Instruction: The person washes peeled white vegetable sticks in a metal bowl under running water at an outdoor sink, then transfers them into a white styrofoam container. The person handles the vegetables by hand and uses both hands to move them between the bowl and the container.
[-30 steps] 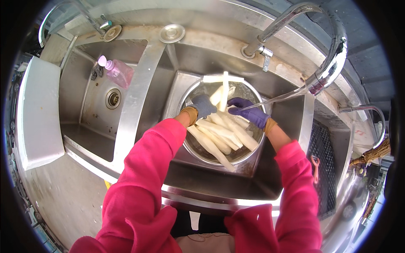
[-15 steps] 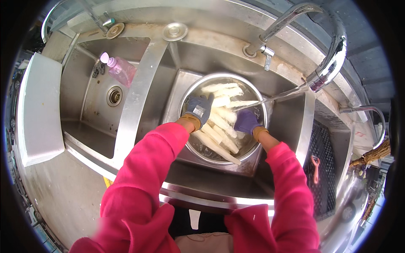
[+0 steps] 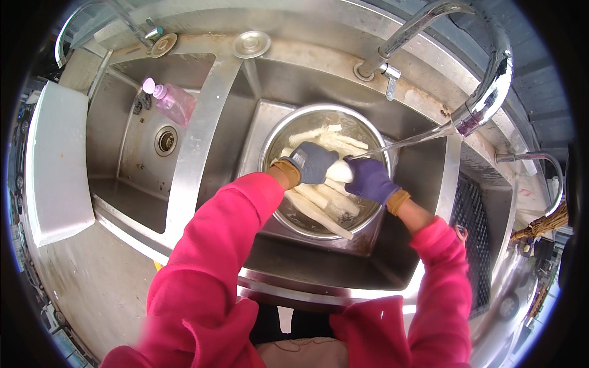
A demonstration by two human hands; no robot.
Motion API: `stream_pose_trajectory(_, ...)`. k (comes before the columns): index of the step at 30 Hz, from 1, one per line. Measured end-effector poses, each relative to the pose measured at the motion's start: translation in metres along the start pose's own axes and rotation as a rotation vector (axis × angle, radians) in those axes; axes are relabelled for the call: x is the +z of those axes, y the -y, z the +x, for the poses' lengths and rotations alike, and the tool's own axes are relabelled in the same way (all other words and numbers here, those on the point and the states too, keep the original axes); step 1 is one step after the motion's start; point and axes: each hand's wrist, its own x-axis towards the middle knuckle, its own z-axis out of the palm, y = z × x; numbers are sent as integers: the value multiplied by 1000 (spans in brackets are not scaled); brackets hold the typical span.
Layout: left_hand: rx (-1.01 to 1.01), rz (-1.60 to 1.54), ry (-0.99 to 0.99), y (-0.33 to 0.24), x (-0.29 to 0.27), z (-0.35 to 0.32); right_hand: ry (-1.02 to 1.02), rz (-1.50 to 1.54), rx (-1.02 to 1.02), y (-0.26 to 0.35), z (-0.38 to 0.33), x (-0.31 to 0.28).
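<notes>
My left hand (image 3: 314, 162), in a grey glove, is closed round a peeled white root (image 3: 339, 172) over the steel bowl (image 3: 319, 235). My right hand (image 3: 372, 179), in a purple-blue glove, closes on the root's right end; its fingertips are partly hidden. Below and behind the hands, several long peeled white roots (image 3: 316, 211) lie in water in the bowl. A stream of water (image 3: 417, 140) runs from the tap (image 3: 469, 116) into the bowl beside my right hand.
The bowl stands in the middle sink basin (image 3: 307, 264). In the left basin are a pink pump bottle (image 3: 176, 104) and a dark scourer (image 3: 142, 102). A white foam box (image 3: 58, 165) stands far left. A black mat (image 3: 475, 227) lies in the right basin, an orange-handled peeler (image 3: 461, 232) partly covered by my sleeve.
My left hand has moved right and my right hand slightly right; they now meet on one root lifted above the others. My right sleeve now covers most of the peeler.
</notes>
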Motion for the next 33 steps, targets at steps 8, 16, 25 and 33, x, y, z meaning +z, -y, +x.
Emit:
stream_pose_trajectory(8,-103,127,2,15,-4,-4,-116,-32,-43,-9,8,18)
stream_pose_trajectory(16,77,687,-260,-35,-26,8,-118,425,82,-35,-10,15)
stream_pose_trajectory(25,-316,-82,-103,-14,-27,-30,-443,-163,-83,-20,-16,-20)
stream_pose_trajectory(33,-911,-1286,-268,-8,28,-87,100,190,137,39,-4,40)
